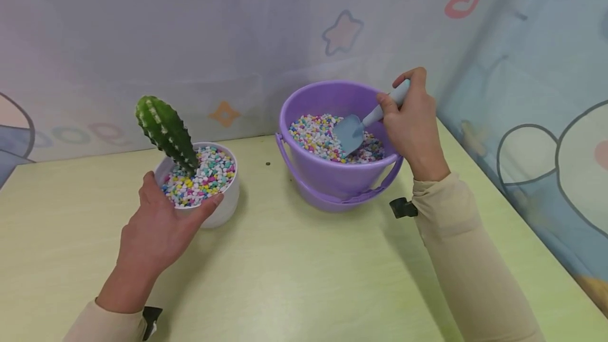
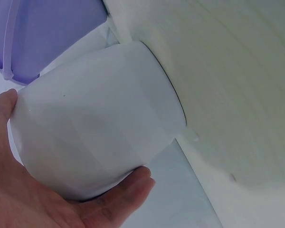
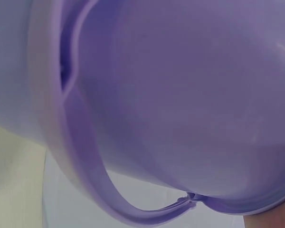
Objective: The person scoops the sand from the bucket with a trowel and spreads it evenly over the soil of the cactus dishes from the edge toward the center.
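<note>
A white pot (image 1: 227,210) filled with colourful pebbles (image 1: 216,170) stands on the table, a green cactus (image 1: 163,128) leaning left out of it. My left hand (image 1: 159,226) grips the pot near its rim, thumb on the near side and fingers round the left; the left wrist view shows the pot's smooth wall (image 2: 99,114) between them. Inside a purple bucket (image 1: 328,186) lie more pebbles (image 1: 311,131). My right hand (image 1: 413,120) holds a light blue shovel (image 1: 349,133) by its handle, over the bucket's right rim. The shovel's blade is down among the pebbles.
The bucket's handle (image 1: 366,197) hangs down across its front. A small dark speck (image 1: 268,163) lies on the pale table (image 1: 285,268) between pot and bucket. A printed cloth (image 1: 190,41) rises behind the table, and another patterned cloth (image 1: 537,94) runs along the right edge.
</note>
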Action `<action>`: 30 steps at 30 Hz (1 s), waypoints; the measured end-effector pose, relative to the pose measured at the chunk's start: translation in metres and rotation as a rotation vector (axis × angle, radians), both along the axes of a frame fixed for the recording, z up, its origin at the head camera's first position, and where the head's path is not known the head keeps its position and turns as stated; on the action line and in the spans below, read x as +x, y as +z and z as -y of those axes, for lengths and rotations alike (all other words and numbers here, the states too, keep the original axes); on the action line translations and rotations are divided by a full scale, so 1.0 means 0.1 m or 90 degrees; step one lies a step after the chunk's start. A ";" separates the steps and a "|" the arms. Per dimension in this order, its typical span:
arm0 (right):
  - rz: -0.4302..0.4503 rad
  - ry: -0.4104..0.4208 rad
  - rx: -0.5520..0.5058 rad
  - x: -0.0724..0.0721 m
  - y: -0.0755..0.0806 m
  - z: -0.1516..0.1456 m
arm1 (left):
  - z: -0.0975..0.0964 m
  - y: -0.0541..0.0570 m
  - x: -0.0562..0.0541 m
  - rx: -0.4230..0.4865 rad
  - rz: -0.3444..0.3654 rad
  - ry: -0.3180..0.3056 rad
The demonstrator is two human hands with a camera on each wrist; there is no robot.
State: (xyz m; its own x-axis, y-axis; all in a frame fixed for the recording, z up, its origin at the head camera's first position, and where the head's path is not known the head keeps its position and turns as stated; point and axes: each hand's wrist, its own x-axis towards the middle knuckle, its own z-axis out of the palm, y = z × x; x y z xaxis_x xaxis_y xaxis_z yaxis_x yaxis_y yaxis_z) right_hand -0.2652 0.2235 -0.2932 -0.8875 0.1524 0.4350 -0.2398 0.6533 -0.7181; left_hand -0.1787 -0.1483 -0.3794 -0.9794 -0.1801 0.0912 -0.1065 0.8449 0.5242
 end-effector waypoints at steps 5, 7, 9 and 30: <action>-0.001 0.003 0.001 0.01 0.01 0.00 | 0.01 0.01 0.00 -0.001 -0.003 -0.002; -0.002 0.002 0.002 0.01 0.01 0.00 | 0.01 0.01 0.00 -0.003 -0.001 -0.002; -0.007 0.001 0.005 0.01 0.00 0.00 | 0.01 0.00 0.00 -0.004 0.001 -0.001; -0.024 0.004 0.013 0.01 -0.02 -0.01 | 0.02 -0.01 0.01 -0.004 -0.017 -0.009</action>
